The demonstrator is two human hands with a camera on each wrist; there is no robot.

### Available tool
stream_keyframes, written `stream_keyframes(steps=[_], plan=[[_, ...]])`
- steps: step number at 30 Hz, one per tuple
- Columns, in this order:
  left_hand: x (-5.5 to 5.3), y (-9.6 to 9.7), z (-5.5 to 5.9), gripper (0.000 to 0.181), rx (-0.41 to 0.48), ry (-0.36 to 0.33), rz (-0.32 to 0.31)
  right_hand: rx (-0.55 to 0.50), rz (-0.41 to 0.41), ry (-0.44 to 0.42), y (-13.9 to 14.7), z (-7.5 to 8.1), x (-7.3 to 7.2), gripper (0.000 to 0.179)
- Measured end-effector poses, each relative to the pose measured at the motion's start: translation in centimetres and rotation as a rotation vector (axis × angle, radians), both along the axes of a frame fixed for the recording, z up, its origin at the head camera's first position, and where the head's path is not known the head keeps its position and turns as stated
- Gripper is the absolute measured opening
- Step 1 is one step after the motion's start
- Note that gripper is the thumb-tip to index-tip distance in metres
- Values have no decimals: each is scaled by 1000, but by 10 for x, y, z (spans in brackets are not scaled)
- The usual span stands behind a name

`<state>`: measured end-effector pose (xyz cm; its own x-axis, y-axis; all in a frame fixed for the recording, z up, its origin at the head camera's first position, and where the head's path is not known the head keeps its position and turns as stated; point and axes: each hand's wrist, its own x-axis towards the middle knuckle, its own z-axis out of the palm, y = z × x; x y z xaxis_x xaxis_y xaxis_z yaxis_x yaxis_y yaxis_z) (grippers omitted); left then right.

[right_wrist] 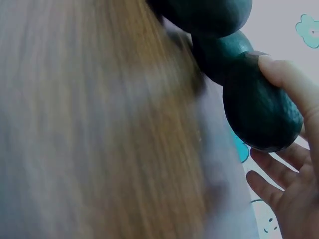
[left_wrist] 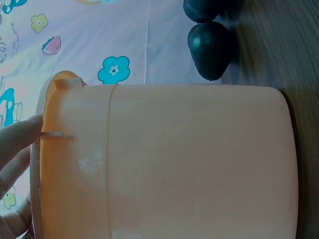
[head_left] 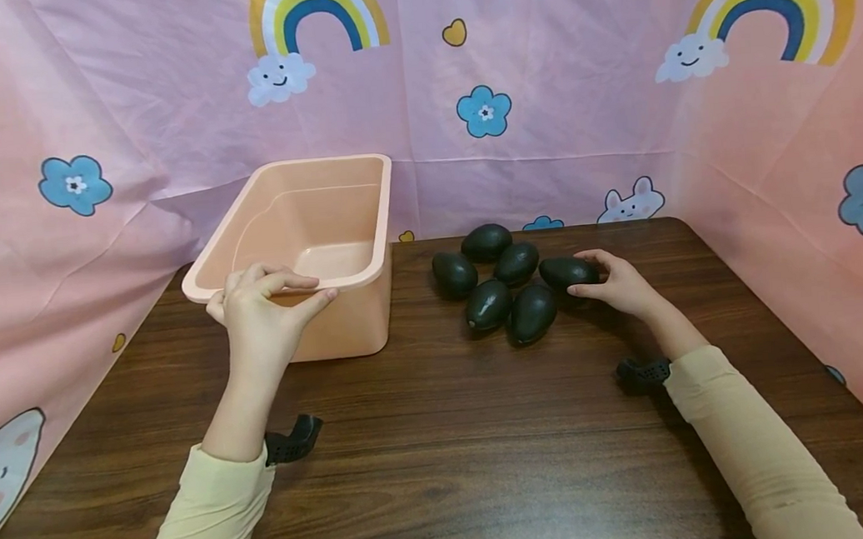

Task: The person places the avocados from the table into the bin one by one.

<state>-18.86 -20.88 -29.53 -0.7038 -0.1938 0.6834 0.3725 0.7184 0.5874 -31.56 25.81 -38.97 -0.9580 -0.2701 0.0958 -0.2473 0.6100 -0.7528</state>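
Note:
My left hand (head_left: 261, 302) holds the near rim of a peach-coloured plastic bin (head_left: 375, 323), with thumb outside and fingers over the edge. In the left wrist view the bin's outer wall (left_wrist: 199, 159) fills much of the picture, and the fingertips show at the rim. At the right end of a cluster of dark green avocados (head_left: 488, 305), my right hand (head_left: 620, 281) grips one avocado (head_left: 567, 272) between thumb and fingers. The right wrist view shows the thumb on top of this avocado (right_wrist: 261, 107), with other avocados right behind it.
Both hands work over a dark brown wooden table (head_left: 445, 469). A pink and lilac cloth (head_left: 542, 128) printed with rainbows and flowers hangs behind and along both sides. The bin stands at the back left, and the avocados lie to its right, close together.

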Motion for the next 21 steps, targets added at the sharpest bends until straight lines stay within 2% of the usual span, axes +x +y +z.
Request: stream_keyframes(steps=[12, 21], plan=[[0, -1, 2, 24, -1, -7, -1, -49, -27, 61, -10, 16, 8, 66], [-1, -1, 5, 24, -22, -46, 5, -62, -37, 107, -17, 25, 12, 66]])
